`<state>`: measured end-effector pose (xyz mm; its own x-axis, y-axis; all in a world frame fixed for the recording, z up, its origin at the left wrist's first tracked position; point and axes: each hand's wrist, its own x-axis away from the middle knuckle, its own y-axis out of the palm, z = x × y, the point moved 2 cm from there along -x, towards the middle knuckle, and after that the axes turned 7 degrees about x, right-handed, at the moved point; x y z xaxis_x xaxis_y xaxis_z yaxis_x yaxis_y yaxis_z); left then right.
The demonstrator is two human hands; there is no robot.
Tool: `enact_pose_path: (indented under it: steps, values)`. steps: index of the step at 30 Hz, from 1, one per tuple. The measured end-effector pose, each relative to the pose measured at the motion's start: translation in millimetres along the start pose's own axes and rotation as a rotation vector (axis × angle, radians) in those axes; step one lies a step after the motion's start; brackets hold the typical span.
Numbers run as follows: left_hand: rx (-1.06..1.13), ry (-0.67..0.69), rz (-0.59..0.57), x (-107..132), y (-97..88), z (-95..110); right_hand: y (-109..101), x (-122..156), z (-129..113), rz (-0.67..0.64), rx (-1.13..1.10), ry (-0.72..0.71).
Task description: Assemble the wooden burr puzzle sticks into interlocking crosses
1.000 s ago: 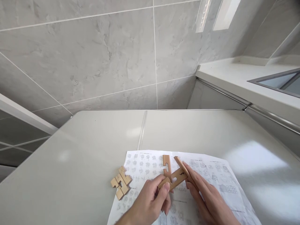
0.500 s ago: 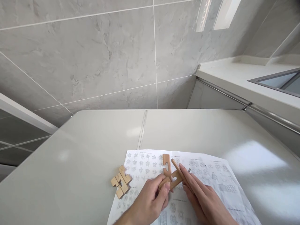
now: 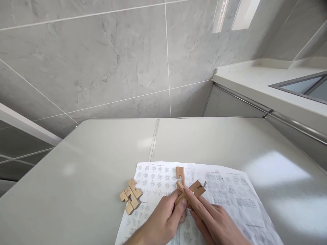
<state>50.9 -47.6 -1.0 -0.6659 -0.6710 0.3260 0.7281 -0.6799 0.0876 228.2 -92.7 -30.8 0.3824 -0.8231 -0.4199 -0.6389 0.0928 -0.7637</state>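
Over a printed sheet (image 3: 230, 211), my left hand (image 3: 166, 216) pinches a flat wooden puzzle piece (image 3: 199, 188) with a dark mark near its far right end. My right hand (image 3: 212, 217), fingers pressed together, grips a second wooden puzzle piece (image 3: 180, 184). This one crosses the marked piece near its middle; whether the two interlock is hidden by my fingers. Just behind my left fingertips is a notched wooden piece (image 3: 180, 170), its lower part covered, so I cannot tell whether it is held or lies on the paper.
Left of the sheet, touching its edge, lies a cluster of pale wooden blocks (image 3: 133, 197). A small grey pointed object (image 3: 204, 184) shows beside the marked piece's end. The pale table (image 3: 102, 153) has a seam and meets a grey tiled wall (image 3: 102, 68). A white counter (image 3: 255, 78) stands right.
My right hand has moved left with its piece, from the marked piece's right end to nearer its middle. The dark mark has come into view.
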Motion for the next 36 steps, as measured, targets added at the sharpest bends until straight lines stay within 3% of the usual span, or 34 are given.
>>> enact_pose_path:
  steps: [10,16,30,36]
  values:
    - [0.036,0.013,-0.020,4.3,-2.9,-5.0,-3.1,1.6,1.7,0.026,0.042,0.023]
    - [0.065,0.032,-0.008,1.3,-4.0,-6.3,-2.1,7.3,10.0,0.062,-0.041,0.042]
    - [0.006,0.044,0.026,2.1,-3.1,-4.6,0.1,7.1,7.7,0.091,-0.120,0.042]
    - [-0.126,0.059,0.053,2.0,-2.8,-3.6,1.3,8.7,8.6,0.069,-0.125,0.075]
